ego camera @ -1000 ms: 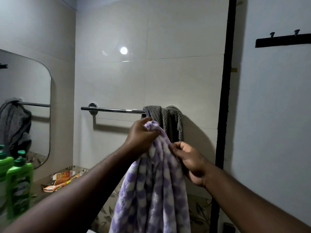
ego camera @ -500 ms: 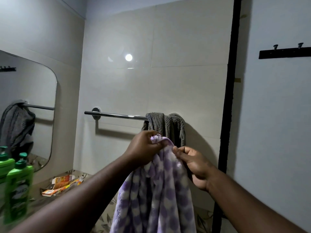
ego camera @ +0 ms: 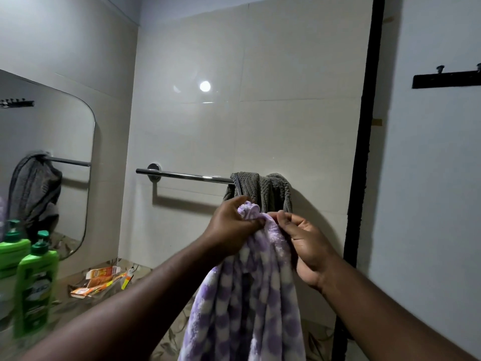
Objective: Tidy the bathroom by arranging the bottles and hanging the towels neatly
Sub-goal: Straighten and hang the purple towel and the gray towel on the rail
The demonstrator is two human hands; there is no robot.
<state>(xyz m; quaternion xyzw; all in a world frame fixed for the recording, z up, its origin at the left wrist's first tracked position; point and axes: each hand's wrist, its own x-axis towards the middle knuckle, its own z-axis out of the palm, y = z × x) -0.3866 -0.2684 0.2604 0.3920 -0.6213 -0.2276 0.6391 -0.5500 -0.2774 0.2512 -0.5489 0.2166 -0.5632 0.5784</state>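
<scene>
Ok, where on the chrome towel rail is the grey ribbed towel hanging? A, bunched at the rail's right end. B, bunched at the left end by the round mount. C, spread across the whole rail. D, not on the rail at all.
A: the grey ribbed towel is bunched over the right end of the chrome towel rail, whose left stretch is bare, just behind the purple-and-white checked towel that both hands hold.

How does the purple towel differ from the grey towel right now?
The purple towel is checked purple and white; the grey towel is plain. The purple one hangs from the left hand and right hand; the grey one is bunched on the rail. Both are towels.
</scene>
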